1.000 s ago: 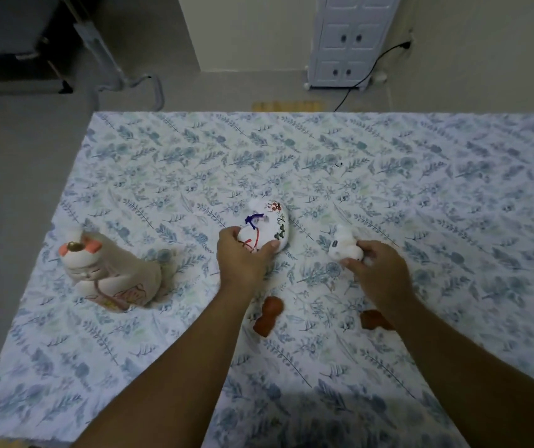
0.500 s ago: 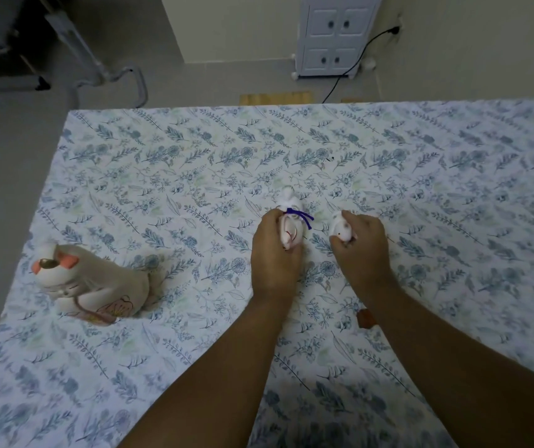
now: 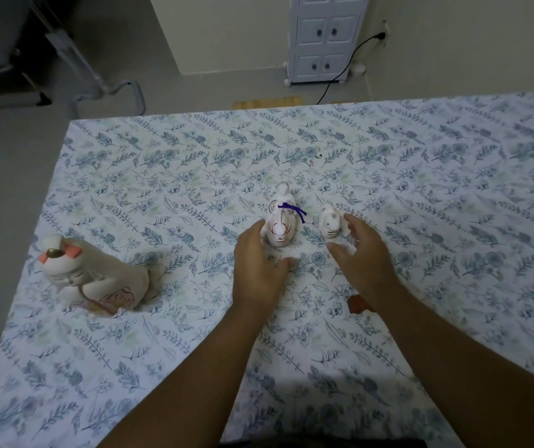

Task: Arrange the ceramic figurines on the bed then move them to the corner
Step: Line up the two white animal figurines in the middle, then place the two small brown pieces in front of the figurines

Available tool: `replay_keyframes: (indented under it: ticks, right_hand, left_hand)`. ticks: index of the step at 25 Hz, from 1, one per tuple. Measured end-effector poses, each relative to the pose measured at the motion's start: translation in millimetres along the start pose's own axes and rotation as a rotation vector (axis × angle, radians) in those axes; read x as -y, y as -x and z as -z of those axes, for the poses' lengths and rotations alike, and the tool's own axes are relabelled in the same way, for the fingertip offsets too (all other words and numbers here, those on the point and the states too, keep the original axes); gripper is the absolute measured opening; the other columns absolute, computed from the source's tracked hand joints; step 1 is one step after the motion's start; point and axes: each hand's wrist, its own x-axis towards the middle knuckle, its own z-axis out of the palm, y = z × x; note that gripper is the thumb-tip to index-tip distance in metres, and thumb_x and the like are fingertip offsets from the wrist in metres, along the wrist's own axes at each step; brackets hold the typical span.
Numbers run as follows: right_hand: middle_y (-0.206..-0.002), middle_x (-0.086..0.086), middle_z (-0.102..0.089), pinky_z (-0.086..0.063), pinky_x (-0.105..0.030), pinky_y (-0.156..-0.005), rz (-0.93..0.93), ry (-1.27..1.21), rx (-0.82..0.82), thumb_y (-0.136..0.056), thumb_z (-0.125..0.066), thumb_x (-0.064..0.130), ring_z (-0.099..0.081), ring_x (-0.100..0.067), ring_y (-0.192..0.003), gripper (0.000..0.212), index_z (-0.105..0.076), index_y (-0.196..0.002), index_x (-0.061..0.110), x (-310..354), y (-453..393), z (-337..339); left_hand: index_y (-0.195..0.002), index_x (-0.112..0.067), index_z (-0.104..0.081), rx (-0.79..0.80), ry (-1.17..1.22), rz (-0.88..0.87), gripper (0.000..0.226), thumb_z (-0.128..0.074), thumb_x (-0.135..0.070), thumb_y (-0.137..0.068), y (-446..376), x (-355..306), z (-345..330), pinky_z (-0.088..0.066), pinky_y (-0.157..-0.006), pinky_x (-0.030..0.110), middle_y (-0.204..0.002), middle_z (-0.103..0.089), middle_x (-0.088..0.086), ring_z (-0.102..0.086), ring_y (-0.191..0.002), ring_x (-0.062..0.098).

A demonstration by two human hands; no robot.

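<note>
On the bed [image 3: 420, 176], near the middle of the patterned sheet, two white figurines stood upright and just beside each other: the larger figurine [image 3: 280, 223], tied with a purple cord, and the small figurine [image 3: 330, 221] to its right. Half a second earlier both pieces had been enclosed in the hands; one second earlier the larger one had lain tilted in the left grip. Both had since been set down and released. The left hand [image 3: 259, 270] was spread wide, its fingers just beside the larger figurine's left flank; contact could not be confirmed. The right hand [image 3: 362, 257] was likewise wide, cupped near the small figurine and holding nothing.

This change indicated that placement of this pair was probably complete and that the arranging step was partly done. A third piece, the big cat figurine [image 3: 94, 279], rested well apart near the left edge of the bed. A small brown piece [image 3: 356, 304] lay partly hidden under the right forearm; a second brown piece seen one second earlier was no longer visible.

Open sheet extended on all sides of the pair, with the widest room toward the far edge and the right. The far-left corner [image 3: 75, 124] was unobstructed. The cat stood nearest a drop to the floor [image 3: 7, 189], so any move along that edge would call for care.
</note>
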Motion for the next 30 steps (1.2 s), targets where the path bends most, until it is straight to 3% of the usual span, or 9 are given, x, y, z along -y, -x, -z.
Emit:
replay_keyframes:
  ticks: [3, 8, 13, 18, 21, 23, 25, 27, 30]
  right_hand:
    - [-0.136, -0.006, -0.055, -0.046, -0.044, -0.098, -0.067, 0.207, -0.050, -0.088, -0.069, 0.039, -0.049, -0.025, -0.128, 0.060, -0.049, -0.143, 0.024, -13, 28, 13]
    - [-0.136, -0.018, -0.048, -0.045, -0.048, -0.091, -0.264, 0.352, -0.095, -0.083, -0.072, 0.051, -0.041, -0.036, -0.127, 0.068, -0.051, -0.138, 0.018, -34, 71, 22]
    - [-0.130, -0.023, -0.051, -0.052, -0.045, -0.094, -0.450, 0.138, -0.141, -0.074, -0.081, 0.054, -0.055, -0.039, -0.115, 0.072, -0.058, -0.126, 0.010, -40, 79, 15]
    - [-0.107, -0.012, -0.064, -0.051, -0.032, -0.074, -0.317, 0.024, -0.074, -0.076, -0.084, 0.043, -0.063, -0.027, -0.092, 0.045, -0.063, -0.111, 0.022, -35, 85, 16]
    - [-0.107, -0.004, -0.066, -0.053, -0.032, -0.076, -0.257, -0.077, -0.028, -0.073, -0.089, 0.024, -0.066, -0.024, -0.093, 0.048, -0.060, -0.111, 0.032, -27, 86, 12]
    - [-0.113, -0.004, -0.066, -0.057, -0.039, -0.087, -0.215, -0.141, -0.002, -0.072, -0.090, 0.013, -0.067, -0.024, -0.099, 0.060, -0.061, -0.123, 0.030, -22, 83, 9]
    - [-0.111, -0.002, -0.066, -0.057, -0.036, -0.088, -0.120, -0.104, -0.004, -0.071, -0.089, 0.009, -0.067, -0.021, -0.099, 0.060, -0.064, -0.124, 0.023, -18, 78, 5]
    - [-0.105, 0.001, -0.066, -0.055, -0.024, -0.082, -0.020, -0.031, -0.017, -0.072, -0.088, 0.008, -0.065, -0.018, -0.096, 0.050, -0.068, -0.116, 0.020, -16, 73, 1]
    - [-0.104, 0.001, -0.068, -0.052, -0.020, -0.082, 0.043, 0.016, 0.004, -0.077, -0.084, 0.007, -0.062, -0.015, -0.098, 0.039, -0.068, -0.110, 0.018, -21, 71, -5]
  left_hand:
    - [-0.141, -0.022, -0.046, 0.065, -0.152, 0.091, 0.080, -0.084, -0.043, -0.073, 32, 18, 10, -0.041, -0.102, 0.032, -0.133, -0.051, -0.002, -0.044, -0.126, 0.017]
    - [-0.141, -0.020, -0.045, 0.139, -0.234, 0.226, 0.085, -0.083, -0.051, -0.071, 67, 38, 18, -0.042, -0.101, 0.037, -0.129, -0.048, 0.002, -0.041, -0.124, 0.021]
    - [-0.111, -0.020, -0.060, 0.110, -0.178, 0.245, 0.039, -0.082, -0.029, -0.080, 73, 44, 10, -0.049, -0.091, 0.035, -0.108, -0.049, 0.000, -0.054, -0.107, 0.023]
    - [-0.090, -0.032, -0.056, 0.108, -0.084, 0.200, 0.032, -0.084, -0.023, -0.077, 75, 39, 14, -0.047, -0.066, 0.015, -0.094, -0.063, -0.013, -0.061, -0.085, 0.001]
    - [-0.087, -0.035, -0.050, 0.064, 0.008, 0.224, 0.034, -0.082, -0.029, -0.078, 77, 26, 9, -0.046, -0.051, 0.011, -0.083, -0.065, -0.015, -0.061, -0.075, -0.007]
    - [-0.090, -0.037, -0.049, 0.043, 0.057, 0.213, 0.037, -0.082, -0.026, -0.077, 74, 16, 1, -0.048, -0.051, 0.016, -0.085, -0.066, -0.014, -0.062, -0.072, -0.006]
    - [-0.092, -0.039, -0.049, 0.051, 0.133, 0.194, 0.044, -0.086, -0.021, -0.074, 69, 7, -8, -0.050, -0.049, 0.016, -0.091, -0.067, -0.012, -0.065, -0.074, -0.005]
    - [-0.096, -0.041, -0.052, 0.051, 0.155, 0.175, 0.050, -0.090, -0.023, -0.070, 64, 1, -17, -0.054, -0.059, 0.015, -0.095, -0.067, -0.014, -0.065, -0.082, -0.004]
    - [-0.096, -0.041, -0.055, 0.048, 0.156, 0.143, 0.047, -0.090, -0.022, -0.070, 64, 4, -30, -0.058, -0.076, 0.026, -0.093, -0.067, -0.018, -0.063, -0.088, -0.003]
